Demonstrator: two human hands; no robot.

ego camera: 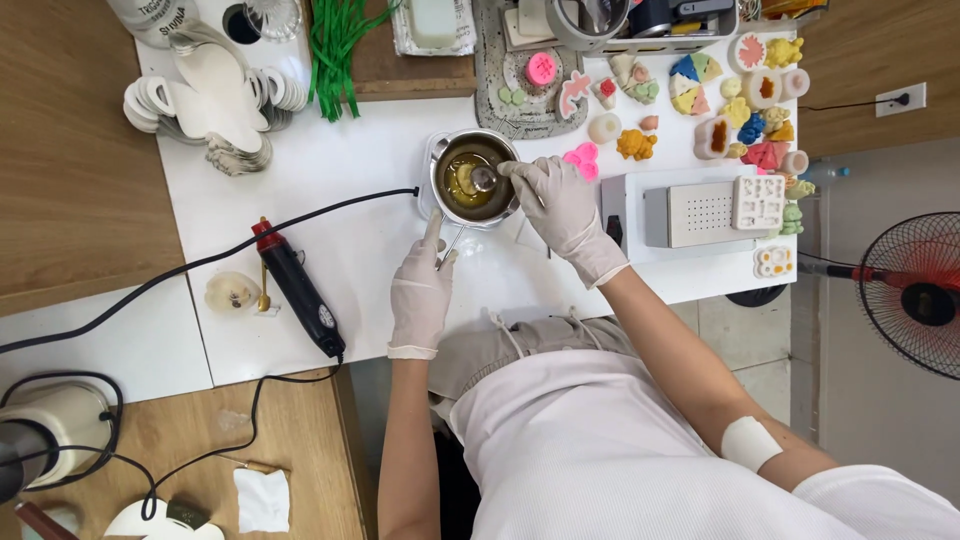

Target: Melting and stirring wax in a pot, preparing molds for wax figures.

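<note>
My left hand (420,290) pinches the pot (474,178) handle, steadying it. My right hand (562,205) grips a spoon (484,178), fingers closed, stirring the yellow liquid.

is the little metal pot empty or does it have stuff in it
Not empty. The metal pot stands upright with yellowish liquid inside, and the right hand dips a spoon into it.

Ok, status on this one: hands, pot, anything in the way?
Left hand steadying the pot handle. Right hand holding a spoon in the metal pot of yellowish liquid. Heat gun lies left, clear.
</note>
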